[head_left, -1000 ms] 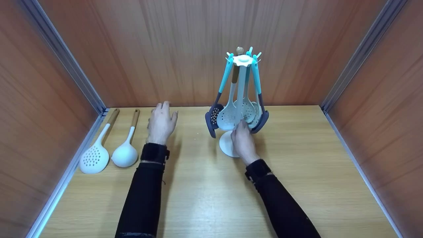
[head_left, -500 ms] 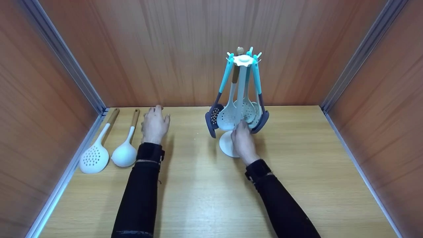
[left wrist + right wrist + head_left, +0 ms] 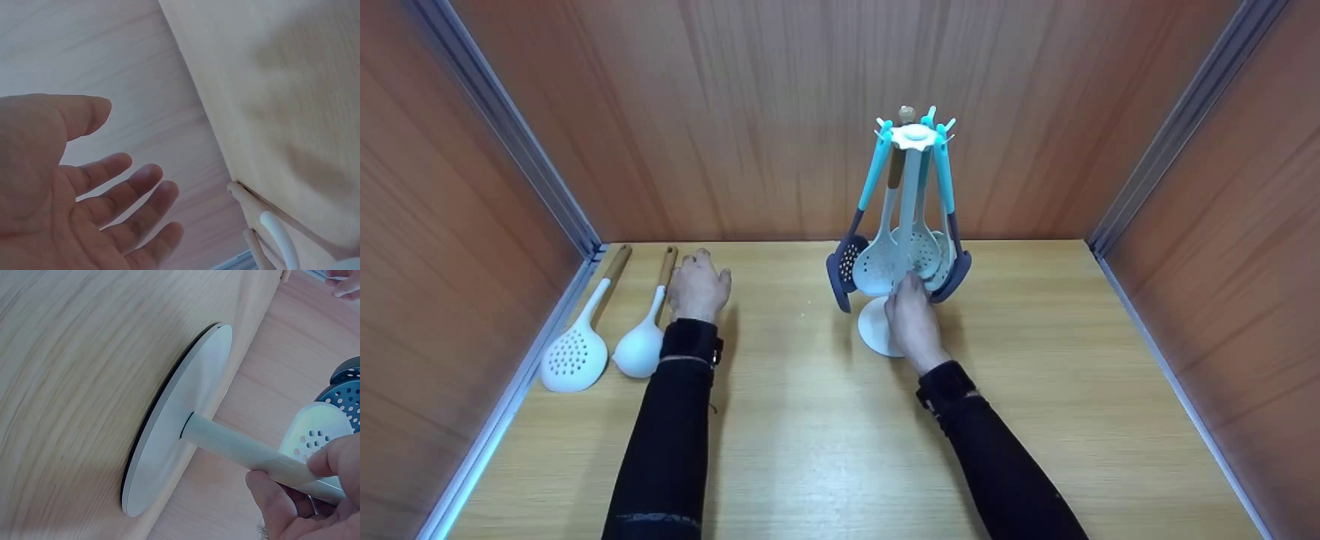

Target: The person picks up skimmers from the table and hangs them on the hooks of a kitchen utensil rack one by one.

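Note:
My right hand (image 3: pixel 913 322) grips the pole of a white utensil stand (image 3: pixel 910 202), low down above its round base (image 3: pixel 183 419). Thumb and fingers wrap the pole in the right wrist view. From the stand's top hang several utensils, among them a white slotted spoon (image 3: pixel 874 266) and dark-headed ones with turquoise handles (image 3: pixel 877 169). My left hand (image 3: pixel 699 289), fingers spread and slightly bent, hovers just right of a white ladle (image 3: pixel 639 351) with a wooden handle. Left of that ladle lies a white skimmer (image 3: pixel 576 360). In the left wrist view the palm (image 3: pixel 34 214) holds nothing.
Wood-grain panels enclose the pale wooden table (image 3: pixel 825 450) at the back (image 3: pixel 735 112) and both sides. Metal strips run along the corners and side edges. The skimmer lies close to the left strip (image 3: pixel 510 420).
My left hand has moved left and slightly toward me, from between the stand and the ladle to beside the ladle's handle. My right hand keeps its grip on the pole, unmoved.

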The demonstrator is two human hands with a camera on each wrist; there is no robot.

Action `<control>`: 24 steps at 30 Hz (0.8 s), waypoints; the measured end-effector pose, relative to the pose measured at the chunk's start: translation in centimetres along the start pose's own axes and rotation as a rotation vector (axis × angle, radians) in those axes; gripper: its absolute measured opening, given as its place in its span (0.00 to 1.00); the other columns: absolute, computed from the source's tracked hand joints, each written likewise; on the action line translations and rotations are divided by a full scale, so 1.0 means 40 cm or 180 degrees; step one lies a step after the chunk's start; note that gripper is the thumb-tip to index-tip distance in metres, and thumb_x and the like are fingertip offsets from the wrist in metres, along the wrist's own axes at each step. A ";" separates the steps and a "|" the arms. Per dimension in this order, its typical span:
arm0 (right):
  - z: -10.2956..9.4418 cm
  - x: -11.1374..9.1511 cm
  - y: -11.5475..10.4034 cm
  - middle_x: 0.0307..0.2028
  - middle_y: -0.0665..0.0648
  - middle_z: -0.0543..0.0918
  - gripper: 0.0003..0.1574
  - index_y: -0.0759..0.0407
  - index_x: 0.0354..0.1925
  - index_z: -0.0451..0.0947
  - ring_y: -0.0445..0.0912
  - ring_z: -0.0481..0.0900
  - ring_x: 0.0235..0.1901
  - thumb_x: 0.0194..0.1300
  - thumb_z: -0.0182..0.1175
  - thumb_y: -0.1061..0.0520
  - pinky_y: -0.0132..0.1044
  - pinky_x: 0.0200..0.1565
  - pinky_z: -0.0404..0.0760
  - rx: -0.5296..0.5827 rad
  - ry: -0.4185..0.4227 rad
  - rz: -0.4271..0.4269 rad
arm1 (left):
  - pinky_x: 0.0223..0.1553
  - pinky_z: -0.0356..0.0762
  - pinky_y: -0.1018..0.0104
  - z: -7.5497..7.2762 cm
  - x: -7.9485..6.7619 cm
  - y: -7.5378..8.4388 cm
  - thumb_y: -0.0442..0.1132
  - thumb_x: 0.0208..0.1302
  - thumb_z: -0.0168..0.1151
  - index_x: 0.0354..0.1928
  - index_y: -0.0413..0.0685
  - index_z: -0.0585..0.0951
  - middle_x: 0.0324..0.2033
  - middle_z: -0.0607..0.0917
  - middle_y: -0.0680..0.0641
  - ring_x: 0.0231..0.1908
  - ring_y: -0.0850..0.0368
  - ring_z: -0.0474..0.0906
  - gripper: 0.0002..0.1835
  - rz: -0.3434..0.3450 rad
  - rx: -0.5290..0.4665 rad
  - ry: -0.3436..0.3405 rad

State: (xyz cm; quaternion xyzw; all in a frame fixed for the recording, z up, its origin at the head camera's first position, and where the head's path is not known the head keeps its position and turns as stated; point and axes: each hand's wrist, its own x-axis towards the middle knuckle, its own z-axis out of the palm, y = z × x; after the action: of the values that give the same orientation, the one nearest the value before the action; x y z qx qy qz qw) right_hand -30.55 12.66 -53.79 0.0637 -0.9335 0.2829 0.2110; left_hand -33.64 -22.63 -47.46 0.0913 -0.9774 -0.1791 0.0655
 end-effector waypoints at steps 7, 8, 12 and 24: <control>-0.002 0.000 0.001 0.57 0.77 0.86 0.22 0.80 0.65 0.75 0.68 0.91 0.59 0.81 0.66 0.68 0.58 0.60 0.95 -0.0046 0.0026 -0.0051 | 0.74 0.80 0.21 0.000 0.007 -0.030 0.48 0.90 0.58 0.83 0.25 0.69 0.76 0.78 0.19 0.75 0.16 0.77 0.36 -0.0172 -0.0036 -0.0147; -0.002 0.000 0.001 0.57 0.77 0.86 0.22 0.80 0.65 0.75 0.67 0.91 0.59 0.82 0.66 0.67 0.58 0.61 0.95 -0.0055 0.0012 -0.0046 | 0.76 0.79 0.21 0.000 0.008 -0.035 0.48 0.90 0.58 0.83 0.24 0.68 0.76 0.78 0.18 0.76 0.15 0.76 0.36 -0.0191 -0.0046 -0.0176; -0.005 0.003 0.001 0.59 0.76 0.86 0.22 0.79 0.67 0.74 0.67 0.91 0.61 0.84 0.65 0.66 0.57 0.63 0.94 -0.0071 -0.0107 0.0010 | 0.77 0.77 0.20 -0.001 0.011 -0.051 0.48 0.90 0.58 0.81 0.23 0.69 0.75 0.78 0.18 0.77 0.14 0.74 0.36 -0.0275 -0.0053 -0.0267; -0.007 0.003 0.000 0.60 0.76 0.85 0.22 0.78 0.68 0.74 0.66 0.90 0.62 0.85 0.63 0.65 0.56 0.64 0.94 -0.0070 -0.0193 0.0088 | 0.74 0.76 0.15 -0.004 0.017 -0.091 0.48 0.89 0.57 0.77 0.24 0.72 0.74 0.77 0.16 0.75 0.11 0.73 0.33 -0.0472 0.0021 -0.0468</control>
State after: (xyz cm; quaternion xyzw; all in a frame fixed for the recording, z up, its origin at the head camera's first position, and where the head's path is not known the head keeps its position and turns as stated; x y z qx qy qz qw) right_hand -30.54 12.81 -53.52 0.0570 -0.9433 0.2734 0.1794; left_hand -33.72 -26.18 -48.56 0.1503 -0.9707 -0.1865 -0.0202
